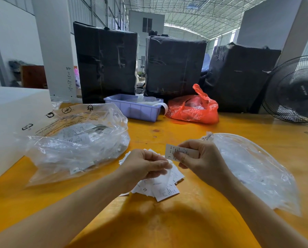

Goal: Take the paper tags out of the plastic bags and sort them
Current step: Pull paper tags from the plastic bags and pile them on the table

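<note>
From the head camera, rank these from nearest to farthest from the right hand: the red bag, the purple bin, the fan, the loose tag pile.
From the right hand:
1. Loose tag pile, just below-left, between the hands.
2. Red bag, straight behind.
3. Purple bin, behind, to the left.
4. Fan, far right edge.

One head-worn wide-angle view looks forward and down across the yellow wooden table (pixel 167 129). Both hands sit close below it. Black wrapped bales (pixel 105 61) stand far.
</note>
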### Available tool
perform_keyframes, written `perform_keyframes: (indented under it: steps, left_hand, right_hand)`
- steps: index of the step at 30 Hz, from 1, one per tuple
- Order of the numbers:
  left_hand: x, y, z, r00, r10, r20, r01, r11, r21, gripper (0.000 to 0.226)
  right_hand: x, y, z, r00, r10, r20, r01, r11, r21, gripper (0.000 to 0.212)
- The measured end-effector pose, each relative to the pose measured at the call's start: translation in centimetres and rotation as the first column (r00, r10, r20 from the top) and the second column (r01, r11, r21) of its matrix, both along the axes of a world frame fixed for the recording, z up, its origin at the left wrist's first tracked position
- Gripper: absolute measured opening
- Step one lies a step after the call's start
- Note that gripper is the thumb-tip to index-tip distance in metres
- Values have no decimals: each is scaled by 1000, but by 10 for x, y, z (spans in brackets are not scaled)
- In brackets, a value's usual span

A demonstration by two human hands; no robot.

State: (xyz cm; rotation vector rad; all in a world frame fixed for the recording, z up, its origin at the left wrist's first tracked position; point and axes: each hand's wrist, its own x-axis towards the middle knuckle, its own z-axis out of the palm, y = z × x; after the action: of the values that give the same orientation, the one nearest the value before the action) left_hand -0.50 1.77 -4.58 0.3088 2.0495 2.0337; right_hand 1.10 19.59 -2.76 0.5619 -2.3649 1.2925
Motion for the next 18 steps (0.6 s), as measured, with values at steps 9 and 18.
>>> perform_keyframes:
  steps: [9, 18]
  left_hand:
    - [1, 0, -1, 1000, -1, -30, 0, 1000, -31, 10]
    - [1, 0, -1, 999, -6, -50, 3, 998, -61, 5]
  right_hand:
    - [-4, 0, -7, 997, -21, -75, 29, 994, 103, 13]
    - [-4, -2, -8, 982, -31, -185, 65, 981, 184, 7]
